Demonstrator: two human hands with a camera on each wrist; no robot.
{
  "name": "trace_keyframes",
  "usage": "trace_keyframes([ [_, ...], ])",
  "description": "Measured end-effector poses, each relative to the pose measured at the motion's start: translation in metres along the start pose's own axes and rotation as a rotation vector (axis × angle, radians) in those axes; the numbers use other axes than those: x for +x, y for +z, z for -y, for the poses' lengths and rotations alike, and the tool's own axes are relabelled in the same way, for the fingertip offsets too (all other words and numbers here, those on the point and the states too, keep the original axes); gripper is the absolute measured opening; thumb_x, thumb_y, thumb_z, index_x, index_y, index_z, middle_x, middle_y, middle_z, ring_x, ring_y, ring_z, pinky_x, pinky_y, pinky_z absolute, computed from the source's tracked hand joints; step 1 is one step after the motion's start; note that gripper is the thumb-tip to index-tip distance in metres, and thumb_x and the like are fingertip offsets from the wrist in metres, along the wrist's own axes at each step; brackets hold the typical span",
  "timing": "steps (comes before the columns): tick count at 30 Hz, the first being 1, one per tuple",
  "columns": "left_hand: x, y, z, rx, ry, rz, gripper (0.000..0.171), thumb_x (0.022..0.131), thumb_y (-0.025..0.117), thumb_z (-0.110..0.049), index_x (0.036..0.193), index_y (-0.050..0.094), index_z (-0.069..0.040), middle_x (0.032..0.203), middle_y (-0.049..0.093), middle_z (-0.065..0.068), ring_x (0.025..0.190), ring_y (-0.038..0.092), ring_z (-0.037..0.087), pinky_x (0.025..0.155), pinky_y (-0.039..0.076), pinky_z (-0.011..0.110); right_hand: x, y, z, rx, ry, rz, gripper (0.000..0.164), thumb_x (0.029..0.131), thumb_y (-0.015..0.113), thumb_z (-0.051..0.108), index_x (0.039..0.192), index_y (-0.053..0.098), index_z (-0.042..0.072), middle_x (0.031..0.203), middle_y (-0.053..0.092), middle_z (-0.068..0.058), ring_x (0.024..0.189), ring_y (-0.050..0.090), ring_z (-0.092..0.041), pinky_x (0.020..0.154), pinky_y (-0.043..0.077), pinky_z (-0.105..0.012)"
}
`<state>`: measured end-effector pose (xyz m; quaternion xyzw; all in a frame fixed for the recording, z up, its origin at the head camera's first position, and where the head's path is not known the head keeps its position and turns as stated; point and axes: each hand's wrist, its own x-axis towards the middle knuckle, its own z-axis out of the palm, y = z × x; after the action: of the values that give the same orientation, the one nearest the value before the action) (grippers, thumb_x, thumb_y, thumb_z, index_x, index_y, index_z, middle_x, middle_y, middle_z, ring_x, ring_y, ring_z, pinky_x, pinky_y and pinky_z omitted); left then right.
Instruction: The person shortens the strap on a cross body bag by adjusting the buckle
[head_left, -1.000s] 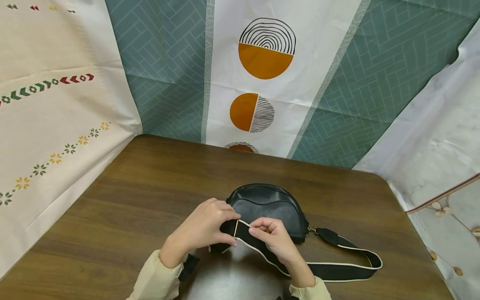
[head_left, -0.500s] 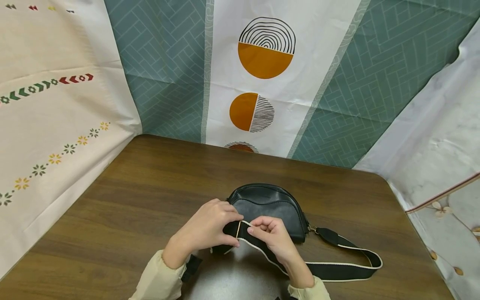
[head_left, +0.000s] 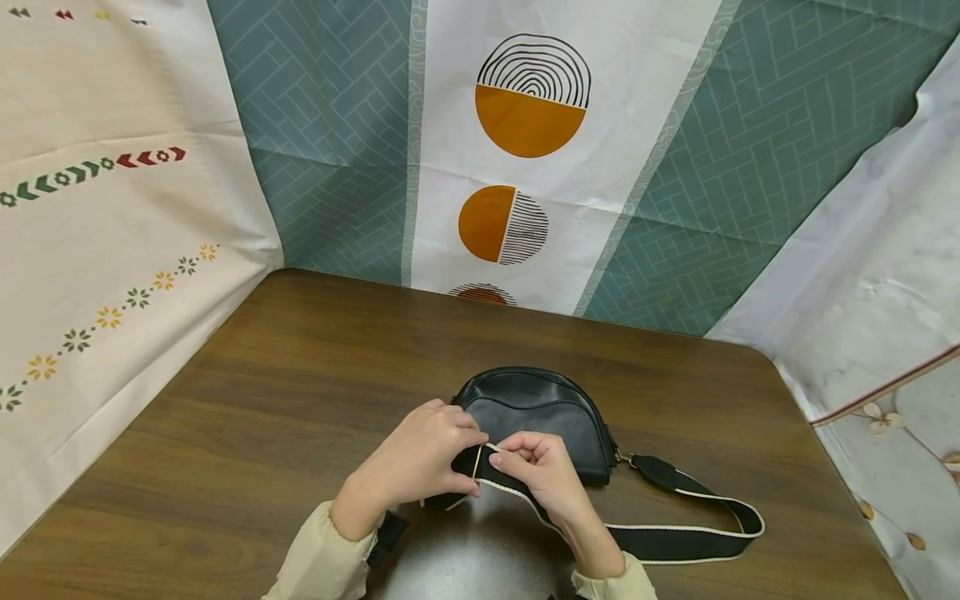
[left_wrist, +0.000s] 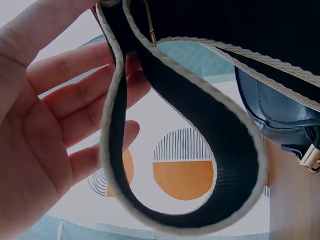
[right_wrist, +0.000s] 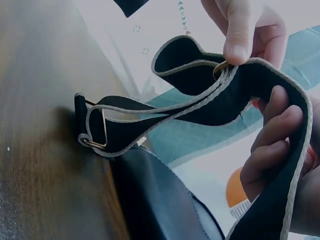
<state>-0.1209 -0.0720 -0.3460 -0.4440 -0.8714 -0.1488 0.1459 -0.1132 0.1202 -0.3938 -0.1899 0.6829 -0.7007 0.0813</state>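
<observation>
A black half-moon handbag (head_left: 532,421) lies on the table, with a wide black strap (head_left: 686,543) edged in cream braid. My left hand (head_left: 416,454) pinches the strap at its thin gold slider (head_left: 477,462), thumb below and index finger above. Just to the right, my right hand (head_left: 543,475) pinches the strap between thumb and index finger. A teardrop loop of strap (left_wrist: 240,170) hangs beside my left palm in the left wrist view. In the right wrist view a gold rectangular ring (right_wrist: 104,129) joins the strap near the bag.
The brown wooden table (head_left: 300,358) extends around the bag. A patterned cloth (head_left: 495,150) hangs behind it, with pale cloths on the left and right. A gold clasp (head_left: 622,457) links the strap to the bag's right side.
My left hand and the slider have shifted slightly right, toward my right hand. My right hand has edged a little left along with the strap. The bag stays put.
</observation>
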Motion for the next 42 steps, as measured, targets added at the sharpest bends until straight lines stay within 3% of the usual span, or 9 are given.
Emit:
trace_keyframes([
  [7,0.001,0.0,0.0,0.0,0.015,-0.01,0.048,0.058,0.078,-0.045,0.089,0.071,-0.009,0.081,0.063,-0.003,0.075,0.056,0.01,0.071,0.042,0.027,-0.002,0.004,0.004,-0.038,-0.008,-0.036,0.014,0.078,0.06,-0.006,0.077,0.056,-0.019,0.057,0.054,0.007,0.048,0.038,-0.002,0.046,0.033,-0.015],
  [12,0.003,0.0,-0.001,-0.015,0.024,-0.02,0.046,0.057,0.078,-0.045,0.085,0.071,-0.009,0.077,0.062,-0.003,0.072,0.056,0.01,0.069,0.041,0.026,-0.001,0.011,0.002,-0.023,-0.032,-0.06,0.014,0.078,0.06,-0.006,0.077,0.055,-0.019,0.055,0.052,0.008,0.051,0.039,-0.002,0.05,0.035,-0.016],
  [18,0.003,0.002,-0.001,-0.041,0.006,-0.074,0.049,0.056,0.079,-0.044,0.086,0.071,-0.007,0.078,0.062,-0.002,0.072,0.056,0.011,0.069,0.042,0.025,0.0,0.019,-0.001,0.085,0.039,-0.114,0.022,0.085,0.056,0.001,0.083,0.051,-0.021,0.059,0.055,0.003,0.048,0.046,-0.006,0.046,0.039,-0.017],
  [22,0.003,0.005,0.001,-0.067,0.008,-0.123,0.049,0.057,0.078,-0.046,0.086,0.071,-0.006,0.079,0.063,-0.002,0.072,0.056,0.011,0.071,0.042,0.026,-0.001,0.023,-0.003,0.17,0.062,-0.09,0.012,0.09,0.048,0.001,0.085,0.047,-0.01,0.064,0.056,0.0,0.049,0.05,-0.009,0.047,0.041,-0.018],
  [26,0.003,0.007,0.002,-0.082,0.023,-0.151,0.05,0.058,0.077,-0.048,0.085,0.071,-0.007,0.079,0.063,-0.002,0.072,0.056,0.011,0.071,0.042,0.026,-0.001,0.024,-0.003,0.183,0.038,-0.055,0.005,0.092,0.043,-0.001,0.088,0.044,0.002,0.067,0.057,0.001,0.052,0.052,-0.009,0.05,0.043,-0.018],
  [34,0.001,0.003,0.006,-0.095,0.015,-0.124,0.052,0.057,0.077,-0.047,0.089,0.071,-0.007,0.083,0.064,-0.002,0.078,0.057,0.011,0.074,0.042,0.027,-0.001,0.013,-0.003,0.198,0.046,0.073,0.015,0.095,0.042,0.011,0.09,0.044,-0.004,0.071,0.058,-0.003,0.055,0.052,-0.009,0.048,0.042,-0.018],
  [37,-0.001,0.002,0.007,-0.092,0.001,-0.115,0.052,0.058,0.077,-0.047,0.089,0.071,-0.006,0.084,0.065,-0.001,0.078,0.057,0.012,0.074,0.043,0.028,-0.002,0.007,-0.003,0.194,0.079,0.077,0.019,0.095,0.042,0.013,0.087,0.049,-0.003,0.072,0.057,-0.003,0.058,0.053,-0.008,0.049,0.043,-0.019],
  [42,-0.002,0.001,0.008,-0.104,-0.01,-0.118,0.052,0.058,0.077,-0.046,0.088,0.071,-0.005,0.082,0.065,0.0,0.077,0.057,0.012,0.072,0.043,0.028,-0.004,0.002,-0.006,0.192,0.057,0.059,0.01,0.09,0.048,0.003,0.084,0.055,0.0,0.075,0.063,0.0,0.07,0.058,-0.009,0.061,0.047,-0.019],
])
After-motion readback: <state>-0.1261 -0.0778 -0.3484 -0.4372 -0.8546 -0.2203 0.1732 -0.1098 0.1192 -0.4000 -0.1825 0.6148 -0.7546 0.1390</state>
